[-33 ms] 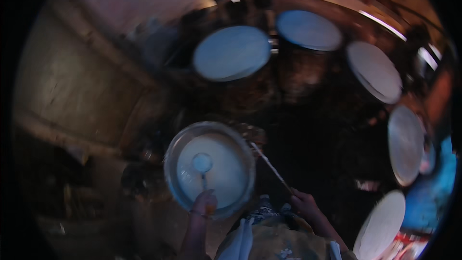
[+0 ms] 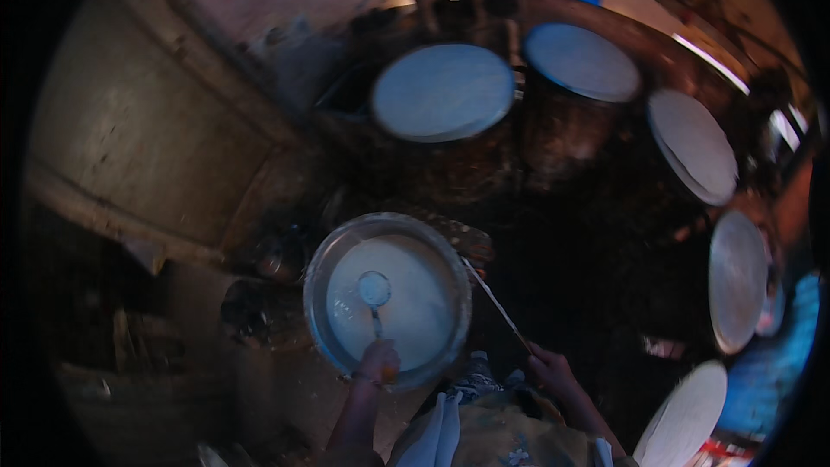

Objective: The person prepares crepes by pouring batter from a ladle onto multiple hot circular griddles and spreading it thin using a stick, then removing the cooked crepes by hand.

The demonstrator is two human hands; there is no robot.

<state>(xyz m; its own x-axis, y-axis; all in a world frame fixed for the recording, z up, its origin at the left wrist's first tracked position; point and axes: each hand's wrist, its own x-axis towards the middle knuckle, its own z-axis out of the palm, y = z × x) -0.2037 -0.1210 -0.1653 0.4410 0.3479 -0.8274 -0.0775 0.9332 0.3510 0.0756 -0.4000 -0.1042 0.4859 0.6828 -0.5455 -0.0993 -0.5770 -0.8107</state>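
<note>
A wide metal basin (image 2: 316, 261) stands in front of me, holding white liquid (image 2: 422, 292). My left hand (image 2: 378, 361) is over its near rim, fingers closed around the handle of a ladle (image 2: 374, 288). The ladle's round bowl is over or at the liquid's surface; I cannot tell whether it touches. To the right of the basin, my right hand (image 2: 551, 367) is closed on a thin stick (image 2: 499, 304), pale along its far part. The stick slants up and left, its far tip close to the basin's right rim.
Several large pale round discs curve around from the far side to the right, including a far one (image 2: 443, 92) and a near right one (image 2: 687, 415). A brownish panel (image 2: 160, 130) with a raised edge fills the left. Dark clutter (image 2: 251, 307) lies beside the basin.
The whole scene has shifted slightly to the right in the picture and looks a little sharper. Both hands keep their holds, and the ladle stays in the same part of the basin.
</note>
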